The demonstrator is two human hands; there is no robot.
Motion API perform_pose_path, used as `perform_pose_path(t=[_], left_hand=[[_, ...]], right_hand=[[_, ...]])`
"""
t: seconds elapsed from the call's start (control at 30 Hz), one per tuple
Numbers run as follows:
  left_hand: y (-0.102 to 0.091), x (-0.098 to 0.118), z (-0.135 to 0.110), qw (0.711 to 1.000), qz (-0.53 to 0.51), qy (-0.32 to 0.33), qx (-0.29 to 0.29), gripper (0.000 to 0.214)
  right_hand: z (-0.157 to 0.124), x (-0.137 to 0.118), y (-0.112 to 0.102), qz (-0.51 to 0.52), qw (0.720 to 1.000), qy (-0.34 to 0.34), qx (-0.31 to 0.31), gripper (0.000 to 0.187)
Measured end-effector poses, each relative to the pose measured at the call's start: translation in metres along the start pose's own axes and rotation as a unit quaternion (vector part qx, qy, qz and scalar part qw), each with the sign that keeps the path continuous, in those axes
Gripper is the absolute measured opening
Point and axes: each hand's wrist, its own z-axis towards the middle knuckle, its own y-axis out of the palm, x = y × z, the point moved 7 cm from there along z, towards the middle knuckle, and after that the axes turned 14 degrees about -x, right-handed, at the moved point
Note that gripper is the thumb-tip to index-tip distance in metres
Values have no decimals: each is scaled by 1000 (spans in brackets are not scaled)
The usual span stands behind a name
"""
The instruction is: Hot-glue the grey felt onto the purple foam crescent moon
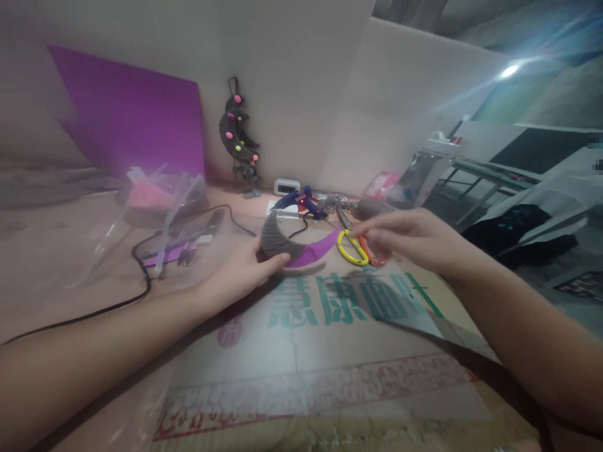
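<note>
My left hand [264,263] grips a crescent moon [282,245] by its left side, thumb on the front. Grey yarn is wound around its upper left part, while the tapering right part is bare purple. To the right, my right hand [400,235] is closed in a pinch; whatever its fingertips hold is too fine to make out. Just behind and below those fingers are scissors [352,249] with yellow and orange handles. I cannot tell whether the hand touches them.
Behind stand a blue glue gun [301,202], a small white clock [287,186] and grey yarn [336,202]. A decorated dark moon [234,129] hangs on the wall beside a purple sheet [136,113]. Plastic bags [162,194] and a black cord [141,257] lie left. Printed cardboard [264,370] lies in front.
</note>
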Motion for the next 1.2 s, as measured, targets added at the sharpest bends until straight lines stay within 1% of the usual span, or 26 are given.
perform_pose_path(t=[0.03,0.07,0.1,0.13,0.17,0.23,0.3,0.33,0.4,0.43,0.47,0.57,0.67,0.73,0.77,0.83,0.93,1.1,1.2], left_hand=[[-1,1,0,1000,0,-3,5,23],[-2,1,0,1000,-2,-4,10,23],[-3,1,1,1000,-4,-5,15,23],[-3,1,1,1000,-9,-7,19,22],[-3,1,1,1000,-14,-5,20,22],[-2,1,2,999,-29,8,13,27],[0,1,3,999,-38,27,2,32],[0,0,3,999,-38,34,-2,33],[2,-2,3,999,-39,35,-7,31],[3,-4,4,998,-43,33,-11,30],[5,-6,4,998,-50,32,-16,29],[10,-10,5,996,-75,31,-37,26],[13,-11,6,994,-92,37,-50,24],[13,-11,6,994,-89,39,-53,23],[13,-10,6,994,-86,38,-53,22],[13,-10,6,995,-81,36,-52,22],[14,-10,7,995,-82,38,-53,23],[14,-10,7,994,-83,40,-58,23],[15,-9,6,993,-91,38,-63,22]], right_hand=[[-2,-6,8,-12,997,-13,-81,25],[-6,-14,15,-23,988,-29,-150,31],[-10,-20,19,-30,979,-41,-197,38],[-13,-24,20,-32,974,-46,-220,44],[-14,-26,18,-28,973,-43,-224,47],[-11,-20,11,-22,980,-20,-195,40],[-2,-4,5,-43,990,8,-137,27],[5,6,0,-68,994,17,-87,23],[18,27,-8,-112,993,41,24,27],[26,38,-8,-138,987,55,58,30],[36,46,-5,-163,982,59,75,35],[71,64,6,-191,977,58,69,49],[108,72,10,-190,978,56,58,53],[132,79,13,-164,984,63,43,51],[142,84,15,-135,988,70,29,48],[156,94,18,-95,991,89,22,40],[165,103,20,-84,991,94,47,31],[156,101,18,-75,989,80,101,38],[149,94,12,-65,988,68,122,35]])
